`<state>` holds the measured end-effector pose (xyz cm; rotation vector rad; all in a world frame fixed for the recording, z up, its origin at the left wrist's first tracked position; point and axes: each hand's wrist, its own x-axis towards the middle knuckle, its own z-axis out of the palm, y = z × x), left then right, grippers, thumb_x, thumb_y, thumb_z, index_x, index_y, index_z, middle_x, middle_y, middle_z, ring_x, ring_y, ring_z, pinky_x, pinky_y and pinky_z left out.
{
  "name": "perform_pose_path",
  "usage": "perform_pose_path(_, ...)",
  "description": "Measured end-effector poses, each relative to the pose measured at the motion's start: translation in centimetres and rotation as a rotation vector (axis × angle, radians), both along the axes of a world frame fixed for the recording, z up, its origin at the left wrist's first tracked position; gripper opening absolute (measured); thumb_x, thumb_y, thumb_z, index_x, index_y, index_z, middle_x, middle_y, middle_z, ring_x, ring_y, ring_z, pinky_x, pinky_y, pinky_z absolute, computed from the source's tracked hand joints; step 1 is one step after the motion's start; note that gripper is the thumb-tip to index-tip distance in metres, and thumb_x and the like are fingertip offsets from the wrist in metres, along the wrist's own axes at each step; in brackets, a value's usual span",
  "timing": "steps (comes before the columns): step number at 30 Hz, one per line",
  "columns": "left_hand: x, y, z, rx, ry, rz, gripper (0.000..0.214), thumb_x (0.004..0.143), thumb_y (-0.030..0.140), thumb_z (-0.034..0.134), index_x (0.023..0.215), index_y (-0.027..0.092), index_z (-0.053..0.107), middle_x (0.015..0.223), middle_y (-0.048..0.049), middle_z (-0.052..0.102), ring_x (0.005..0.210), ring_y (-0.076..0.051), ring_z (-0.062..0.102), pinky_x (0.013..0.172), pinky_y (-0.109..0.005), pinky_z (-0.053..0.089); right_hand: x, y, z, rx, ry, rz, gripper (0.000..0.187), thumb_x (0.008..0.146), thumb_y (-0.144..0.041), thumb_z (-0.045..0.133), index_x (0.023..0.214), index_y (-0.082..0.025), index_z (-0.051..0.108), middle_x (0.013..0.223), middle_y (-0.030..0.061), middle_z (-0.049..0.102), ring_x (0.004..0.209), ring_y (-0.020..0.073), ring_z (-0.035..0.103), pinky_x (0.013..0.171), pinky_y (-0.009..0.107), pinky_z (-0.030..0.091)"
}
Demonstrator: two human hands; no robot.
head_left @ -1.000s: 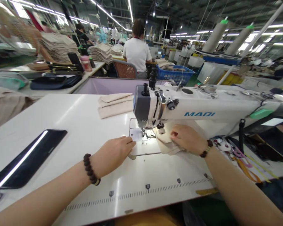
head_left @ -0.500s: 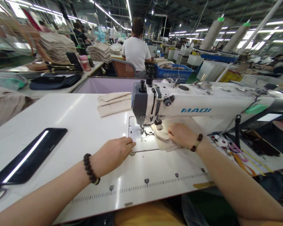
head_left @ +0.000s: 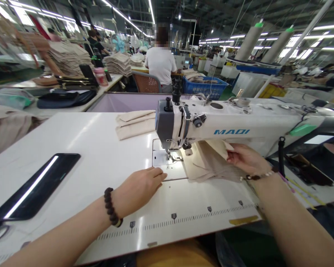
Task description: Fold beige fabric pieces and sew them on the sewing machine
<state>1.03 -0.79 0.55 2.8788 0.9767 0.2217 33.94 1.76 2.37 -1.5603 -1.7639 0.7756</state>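
A white MAQI sewing machine (head_left: 228, 124) stands on the white table (head_left: 94, 148). Under its arm lies a stack of beige fabric pieces (head_left: 208, 165). My right hand (head_left: 246, 158) pinches the top piece and lifts its edge to the right of the needle. My left hand (head_left: 140, 188) rests on the table just in front of the needle plate (head_left: 167, 161), its fingers curled loosely and holding nothing that I can see.
A folded beige piece (head_left: 135, 124) lies behind the machine head. A black phone (head_left: 36, 187) lies at the left. Scissors and ribbons are at the right edge. A person in a white shirt (head_left: 160, 65) sits ahead, among fabric stacks and a blue basket (head_left: 204, 87).
My right hand slid right off the stack and picked up the edge of the top fabric piece. My left hand shifted slightly right along the table.
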Motion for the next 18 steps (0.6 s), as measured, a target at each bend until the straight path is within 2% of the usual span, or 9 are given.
perform_pose_path(4,1.6,-0.4,-0.2,0.036,-0.125,-0.071,0.025,0.088,0.012,0.041,0.11,0.012,0.054,0.104,-0.01,0.061,0.09,-0.019,0.06,0.078,-0.032,0.053,-0.6,-4.9,1.1,-0.096,0.043,0.006,0.02,0.075,-0.034,0.045,0.063,-0.02,0.051,0.053,0.0006,0.052,0.048,0.016,0.052,0.048,0.025,0.045)
perform_pose_path(7,3.2,-0.7,-0.4,0.103,-0.228,-0.142,0.03,0.088,0.01,0.039,0.117,0.01,0.047,0.116,-0.0125,0.056,0.101,-0.021,0.056,0.086,-0.034,0.05,-2.1,-8.4,1.1,-0.085,-0.099,0.029,0.017,0.076,-0.03,0.047,0.063,-0.021,0.052,0.057,-0.0014,0.051,0.051,0.0144,0.05,0.051,0.024,0.041)
perform_pose_path(11,5.4,-1.1,-0.4,0.158,-0.286,-0.192,0.051,0.083,0.014,0.053,0.129,0.006,0.033,0.131,-0.0198,0.042,0.121,-0.027,0.04,0.099,-0.043,0.04,-5.2,-11.8,0.5,-0.132,-0.106,0.18,0.014,0.078,-0.024,0.041,0.065,-0.021,0.044,0.063,-0.0022,0.05,0.056,0.0136,0.049,0.051,0.022,0.038)
perform_pose_path(13,6.2,-1.4,-0.3,0.174,-0.301,-0.211,0.054,0.082,0.012,0.052,0.131,0.006,0.03,0.137,-0.0214,0.035,0.127,-0.03,0.033,0.102,-0.047,0.035,-6.8,-12.8,0.5,-0.171,-0.13,0.256,0.012,0.076,-0.02,0.04,0.064,-0.021,0.04,0.063,-0.0023,0.05,0.056,0.0129,0.049,0.05,0.021,0.037)
perform_pose_path(15,6.8,-1.7,-0.3,0.166,-0.304,-0.249,0.037,0.085,0.009,0.045,0.122,0.011,0.044,0.138,-0.017,0.036,0.128,-0.029,0.032,0.104,-0.049,0.03,-8.1,-13.2,0.9,-0.211,-0.151,0.366,0.012,0.074,-0.017,0.041,0.063,-0.021,0.04,0.064,-0.0016,0.053,0.057,0.0125,0.051,0.051,0.02,0.038)
perform_pose_path(17,6.9,-2.0,-0.5,0.088,-0.256,-0.359,0.018,0.088,0.011,0.041,0.094,0.014,0.058,0.126,-0.0103,0.051,0.117,-0.023,0.046,0.103,-0.042,0.034,-8.7,-13.1,1.5,-0.236,-0.139,0.519,0.012,0.076,-0.018,0.043,0.064,-0.021,0.043,0.068,-0.001,0.057,0.059,0.0124,0.054,0.052,0.018,0.04)
perform_pose_path(18,6.8,-2.2,-0.7,0.028,-0.211,-0.424,0.018,0.088,0.013,0.043,0.081,0.015,0.059,0.115,-0.0077,0.059,0.106,-0.019,0.054,0.098,-0.036,0.039,-8.8,-12.8,1.7,-0.239,-0.123,0.602,0.014,0.079,-0.021,0.043,0.066,-0.021,0.045,0.068,-0.0011,0.058,0.059,0.0124,0.055,0.052,0.017,0.041)
